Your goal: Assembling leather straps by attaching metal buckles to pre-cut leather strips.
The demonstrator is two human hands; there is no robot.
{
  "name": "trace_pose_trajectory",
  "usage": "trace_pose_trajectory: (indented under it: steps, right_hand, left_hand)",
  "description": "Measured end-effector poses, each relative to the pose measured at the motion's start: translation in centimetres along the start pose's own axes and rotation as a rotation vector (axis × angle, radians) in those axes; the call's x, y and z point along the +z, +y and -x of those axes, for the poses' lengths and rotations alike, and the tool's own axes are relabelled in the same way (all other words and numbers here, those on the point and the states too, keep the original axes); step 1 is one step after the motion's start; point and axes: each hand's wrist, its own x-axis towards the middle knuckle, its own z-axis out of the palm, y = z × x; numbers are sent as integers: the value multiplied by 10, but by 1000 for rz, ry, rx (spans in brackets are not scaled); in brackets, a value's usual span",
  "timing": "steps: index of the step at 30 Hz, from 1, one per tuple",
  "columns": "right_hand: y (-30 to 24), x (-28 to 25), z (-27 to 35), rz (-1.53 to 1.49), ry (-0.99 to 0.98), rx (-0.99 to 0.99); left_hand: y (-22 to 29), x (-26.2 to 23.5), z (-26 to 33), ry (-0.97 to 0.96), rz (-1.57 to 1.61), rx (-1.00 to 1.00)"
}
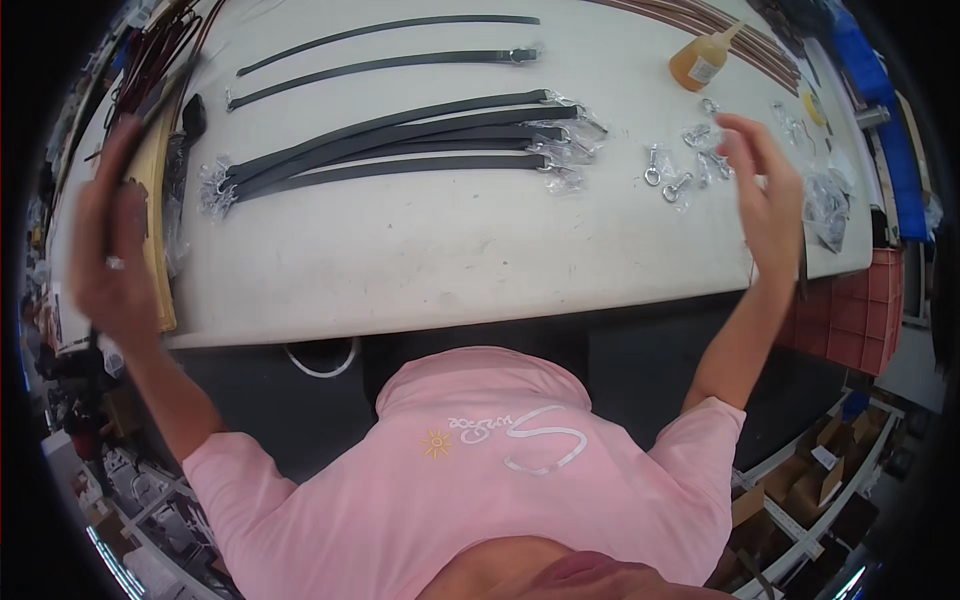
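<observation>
Pink shirt (pixel 480 440) nearest, left fingers (pixel 91 215) clasp a dark strap (pixel 168 92) (slim, blurred); right fingers' (pixel 766 150) hold unclear.

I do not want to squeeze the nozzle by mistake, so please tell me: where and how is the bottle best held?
Probably grip the bottle around its wide body with the right hand, coming from the near right, above the clips. The narrow nozzle points away from the person, leaving the body nearer.

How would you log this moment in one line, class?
left hand: blurred, at dark strip; right hand: near metal clasps; dark straps: on white table
</observation>
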Motion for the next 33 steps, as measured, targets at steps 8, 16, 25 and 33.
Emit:
trace_pose_trajectory:
  steps: [8, 16, 25, 33]
  right_hand:
    - [82, 74, -9, 273, -217, 146]
    - [-2, 34, -20, -908, -332, 158]
    - [-82, 172, 7, -1063, -731, 283]
    - [-76, 196, 5, -143, -358, -725]
  left_hand:
    - [52, 140, 89, -523, 778, -195]
    - [27, 150, 53, -551, 959, -328]
    - [48, 184, 40, -596, 1287, -560]
    - [31, 188, 40, -705, 1314, -694]
